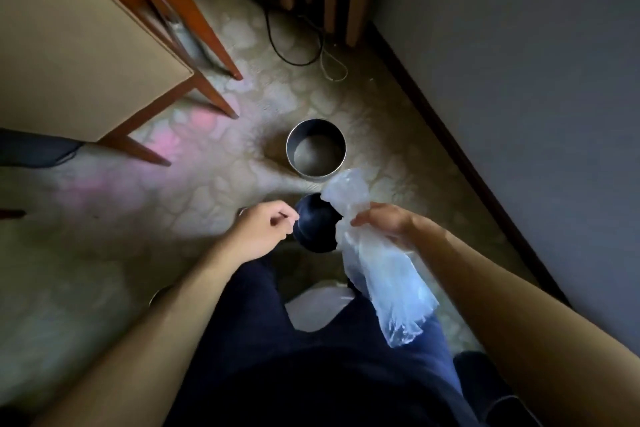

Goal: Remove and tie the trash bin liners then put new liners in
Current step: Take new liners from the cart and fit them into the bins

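Observation:
A round metal trash bin (pixel 316 149) stands on the carpet ahead of me, with no liner in it and its bottom showing. My right hand (pixel 381 222) grips a clear plastic liner (pixel 391 284) near its top. One end of the liner sticks up toward the bin and the rest hangs down over my right leg. My left hand (pixel 266 229) hovers a little to the left of the liner with fingers curled and thumb against the forefinger. I see nothing held in it.
A white bundle (pixel 318 308) lies on the floor between my legs. A wooden-legged desk (pixel 86 45) stands at the left. Cables (pixel 298 52) trail on the carpet beyond the bin. A wall with dark skirting (pixel 485 166) runs along the right.

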A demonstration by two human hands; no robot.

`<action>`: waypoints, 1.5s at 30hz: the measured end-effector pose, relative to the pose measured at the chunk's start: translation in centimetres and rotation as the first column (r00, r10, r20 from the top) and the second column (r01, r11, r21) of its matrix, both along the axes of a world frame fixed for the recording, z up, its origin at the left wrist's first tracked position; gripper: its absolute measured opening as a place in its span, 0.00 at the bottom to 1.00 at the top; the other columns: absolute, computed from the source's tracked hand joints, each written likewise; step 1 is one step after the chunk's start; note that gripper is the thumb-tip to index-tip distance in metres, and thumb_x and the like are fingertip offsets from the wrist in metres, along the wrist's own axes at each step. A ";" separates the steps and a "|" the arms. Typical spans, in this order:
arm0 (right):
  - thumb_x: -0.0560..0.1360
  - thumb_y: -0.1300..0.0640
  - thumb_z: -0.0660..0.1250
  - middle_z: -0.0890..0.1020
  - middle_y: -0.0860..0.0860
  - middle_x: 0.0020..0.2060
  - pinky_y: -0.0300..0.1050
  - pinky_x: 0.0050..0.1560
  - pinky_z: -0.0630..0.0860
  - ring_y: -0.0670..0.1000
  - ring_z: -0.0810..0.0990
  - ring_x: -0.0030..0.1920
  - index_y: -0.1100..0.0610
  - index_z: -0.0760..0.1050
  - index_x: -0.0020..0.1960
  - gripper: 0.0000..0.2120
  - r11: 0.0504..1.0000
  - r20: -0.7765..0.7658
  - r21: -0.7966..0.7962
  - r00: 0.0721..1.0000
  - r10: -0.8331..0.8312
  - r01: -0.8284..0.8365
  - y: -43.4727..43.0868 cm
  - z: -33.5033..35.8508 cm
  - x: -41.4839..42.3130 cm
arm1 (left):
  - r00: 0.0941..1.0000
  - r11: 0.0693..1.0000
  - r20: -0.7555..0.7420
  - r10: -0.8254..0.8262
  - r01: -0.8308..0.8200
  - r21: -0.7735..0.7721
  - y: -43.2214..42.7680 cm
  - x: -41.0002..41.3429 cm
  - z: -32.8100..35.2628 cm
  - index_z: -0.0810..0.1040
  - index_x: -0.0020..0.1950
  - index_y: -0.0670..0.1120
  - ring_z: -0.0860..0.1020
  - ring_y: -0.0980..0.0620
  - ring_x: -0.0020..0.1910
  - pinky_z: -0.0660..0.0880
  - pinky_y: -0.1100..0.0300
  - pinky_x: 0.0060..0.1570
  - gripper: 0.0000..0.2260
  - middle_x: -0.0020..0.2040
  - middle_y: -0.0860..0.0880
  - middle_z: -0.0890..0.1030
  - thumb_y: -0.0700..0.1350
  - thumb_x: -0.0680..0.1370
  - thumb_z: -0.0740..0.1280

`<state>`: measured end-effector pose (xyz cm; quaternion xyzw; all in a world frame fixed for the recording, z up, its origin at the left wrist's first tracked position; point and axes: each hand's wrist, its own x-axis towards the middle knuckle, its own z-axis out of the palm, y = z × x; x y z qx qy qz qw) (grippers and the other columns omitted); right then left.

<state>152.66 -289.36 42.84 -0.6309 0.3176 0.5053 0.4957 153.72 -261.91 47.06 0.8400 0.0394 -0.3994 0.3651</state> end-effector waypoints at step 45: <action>0.69 0.29 0.70 0.77 0.55 0.61 0.46 0.49 0.72 0.56 0.78 0.58 0.58 0.68 0.71 0.42 0.744 0.332 -0.530 0.708 0.623 -0.406 8.4 -28.6 -7.4 | 0.958 0.981 0.247 0.148 -0.173 0.083 -3.0 -4.8 -35.2 0.79 0.42 0.48 0.80 0.55 0.39 0.71 0.61 0.34 0.10 0.38 0.51 0.81 0.53 0.78 0.69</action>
